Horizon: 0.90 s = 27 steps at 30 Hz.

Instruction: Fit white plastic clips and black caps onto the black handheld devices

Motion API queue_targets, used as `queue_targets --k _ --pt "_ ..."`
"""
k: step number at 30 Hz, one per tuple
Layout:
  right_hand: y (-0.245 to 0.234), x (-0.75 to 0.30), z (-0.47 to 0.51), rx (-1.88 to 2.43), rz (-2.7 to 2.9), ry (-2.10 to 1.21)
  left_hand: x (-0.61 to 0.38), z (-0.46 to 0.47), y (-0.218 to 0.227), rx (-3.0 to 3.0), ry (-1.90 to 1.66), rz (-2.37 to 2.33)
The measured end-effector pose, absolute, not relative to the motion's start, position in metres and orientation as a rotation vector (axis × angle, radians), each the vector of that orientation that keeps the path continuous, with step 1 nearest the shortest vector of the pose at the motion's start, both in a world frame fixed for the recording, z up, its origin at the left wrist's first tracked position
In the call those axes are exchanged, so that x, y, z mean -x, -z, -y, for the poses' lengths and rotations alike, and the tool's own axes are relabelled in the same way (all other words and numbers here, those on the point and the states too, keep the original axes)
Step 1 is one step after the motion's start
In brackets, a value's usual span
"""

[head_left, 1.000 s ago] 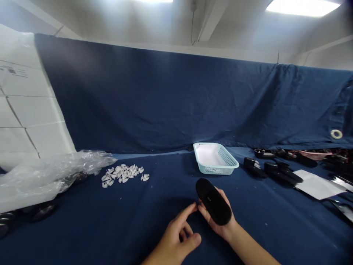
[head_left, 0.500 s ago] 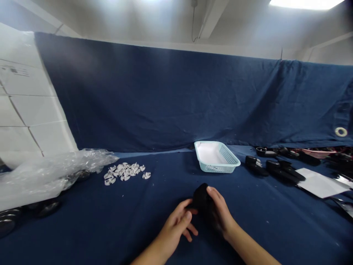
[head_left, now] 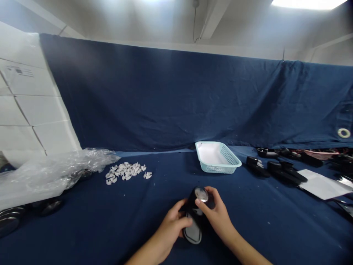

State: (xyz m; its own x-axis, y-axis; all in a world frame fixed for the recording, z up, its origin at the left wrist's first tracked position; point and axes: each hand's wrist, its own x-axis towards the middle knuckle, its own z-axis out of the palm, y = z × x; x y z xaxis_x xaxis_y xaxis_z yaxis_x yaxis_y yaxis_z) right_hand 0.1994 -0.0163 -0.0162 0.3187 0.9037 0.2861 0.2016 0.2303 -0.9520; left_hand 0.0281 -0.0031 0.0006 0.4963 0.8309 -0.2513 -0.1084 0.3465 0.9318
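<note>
Now I've got the black device [head_left: 195, 218] flipped, nearer than the basket [head_left: 219, 169], grey panel [head_left: 193, 233] accessible; left hand [head_left: 171, 225] and right hand [head_left: 217, 212] curl fingers snugly around it.

Blue cloth backdrop [head_left: 154, 95], pale ceiling beam [head_left: 216, 18], bright ceiling light [head_left: 309, 3]
</note>
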Motion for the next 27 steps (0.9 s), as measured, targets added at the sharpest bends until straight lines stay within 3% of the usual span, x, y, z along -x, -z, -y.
queue_targets --k 9,27 --pt "0.005 -0.197 0.029 0.939 1.462 -1.011 -0.024 -0.006 0.002 -0.758 -0.748 -0.813" --pt "0.000 -0.199 0.031 0.919 1.501 -0.951 -0.021 -0.005 0.000 -0.940 -0.628 -0.721"
